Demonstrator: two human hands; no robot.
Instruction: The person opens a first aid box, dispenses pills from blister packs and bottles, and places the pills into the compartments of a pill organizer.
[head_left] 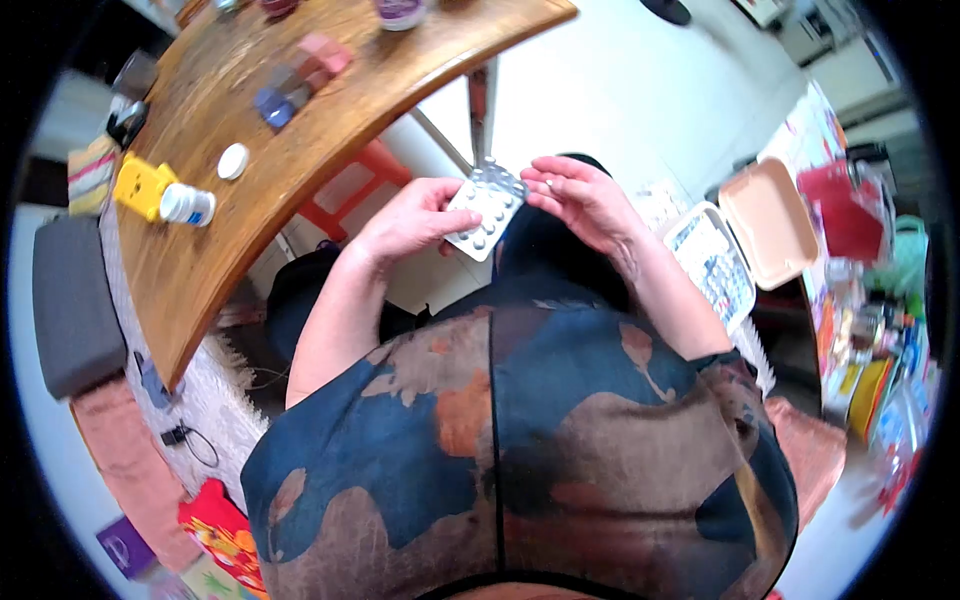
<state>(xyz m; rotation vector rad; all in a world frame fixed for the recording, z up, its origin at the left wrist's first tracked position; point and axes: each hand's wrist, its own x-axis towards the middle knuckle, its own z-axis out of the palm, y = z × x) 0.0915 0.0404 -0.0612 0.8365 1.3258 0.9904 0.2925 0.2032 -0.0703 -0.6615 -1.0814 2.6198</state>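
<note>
From the head, in one wide round view, we look forward and steeply down, close over bare hands [412, 222] [592, 205] beside a curved brown wooden counter [290, 150].

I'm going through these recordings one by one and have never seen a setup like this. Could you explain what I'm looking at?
There is no machine here: a person works with two bare hands. The single picture comes from a camera worn on their head, looking forward and down. The left hand holds a blister pack. The right hand is at the pack's far end; whether it grips anything is too blurred to tell. On the wooden table are a white bottle, a round white cap and a yellow object, among other things.
</note>
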